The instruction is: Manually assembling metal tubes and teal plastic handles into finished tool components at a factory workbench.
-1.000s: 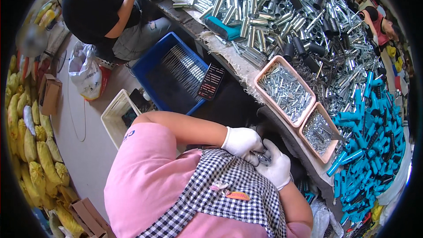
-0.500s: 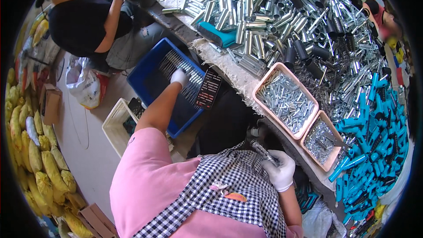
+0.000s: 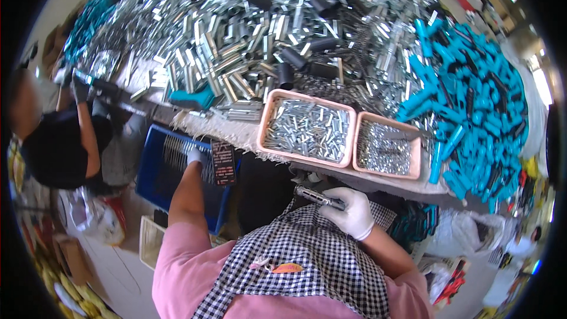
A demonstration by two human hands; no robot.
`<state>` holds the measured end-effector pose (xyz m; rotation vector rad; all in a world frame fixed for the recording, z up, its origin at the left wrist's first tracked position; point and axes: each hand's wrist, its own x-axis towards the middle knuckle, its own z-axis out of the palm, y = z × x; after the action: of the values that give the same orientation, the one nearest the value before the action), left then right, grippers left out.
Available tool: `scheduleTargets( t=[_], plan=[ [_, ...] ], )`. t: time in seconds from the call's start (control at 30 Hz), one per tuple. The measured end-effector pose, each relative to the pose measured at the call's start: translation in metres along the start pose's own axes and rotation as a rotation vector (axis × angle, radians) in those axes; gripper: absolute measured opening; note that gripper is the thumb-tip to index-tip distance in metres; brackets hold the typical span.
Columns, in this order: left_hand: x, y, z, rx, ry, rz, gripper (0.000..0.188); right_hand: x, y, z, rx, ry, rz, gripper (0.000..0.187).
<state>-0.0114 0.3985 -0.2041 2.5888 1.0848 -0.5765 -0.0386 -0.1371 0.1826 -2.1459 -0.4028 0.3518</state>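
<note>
My right hand [image 3: 351, 214], in a white glove, is closed around a slim silver slotted metal piece [image 3: 319, 197]. It holds the piece nearly level in front of the checked apron, just below the table edge. My left hand [image 3: 195, 155], also gloved in white, reaches into a blue bin [image 3: 142, 168] on the left. Thin silver metal rods [image 3: 174, 150] lie in a row there, and the hand is at them. Its fingers are too small and blurred to read. A dark printed card [image 3: 223, 164] stands at the bin's right side.
A pink tray of small metal pins [image 3: 307, 133] and a smaller pink tray of tiny parts [image 3: 384, 150] line the table edge. Beyond spread heaped metal tubes [image 3: 227, 62] and teal handles [image 3: 472, 94]. A co-worker [image 3: 65, 147] sits at left. A cream crate [image 3: 150, 242] stands below the bin.
The view has turned, so the table edge now runs more nearly level. The metal piece in my right hand has tipped toward level. My left hand is still in the blue bin.
</note>
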Motion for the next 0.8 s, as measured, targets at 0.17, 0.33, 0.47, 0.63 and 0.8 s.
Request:
scheduleTargets(
  t=[0.17,0.33,0.47,0.63,0.8],
  plan=[
    [0.023,-0.025,0.007,-0.724,-0.165,0.234,0.052,-0.007,0.007,-0.006,-0.005,0.044,-0.077,0.035],
    [-0.011,0.024,-0.022,0.162,-0.097,0.059,0.054,-0.021,0.019,-0.008,-0.007,0.131,-0.08,0.036],
    [0.002,0.006,-0.015,0.184,-0.05,-0.039,0.05,-0.027,0.019,-0.011,0.016,0.124,-0.067,0.036],
    [0.039,0.002,-0.013,0.437,-0.049,0.403,0.044,-0.03,0.016,-0.014,-0.012,0.154,-0.046,0.036],
    [0.075,-0.062,-0.075,0.251,-0.188,1.215,0.033,-0.028,0.011,-0.017,0.008,0.132,-0.064,0.036]
  ],
)
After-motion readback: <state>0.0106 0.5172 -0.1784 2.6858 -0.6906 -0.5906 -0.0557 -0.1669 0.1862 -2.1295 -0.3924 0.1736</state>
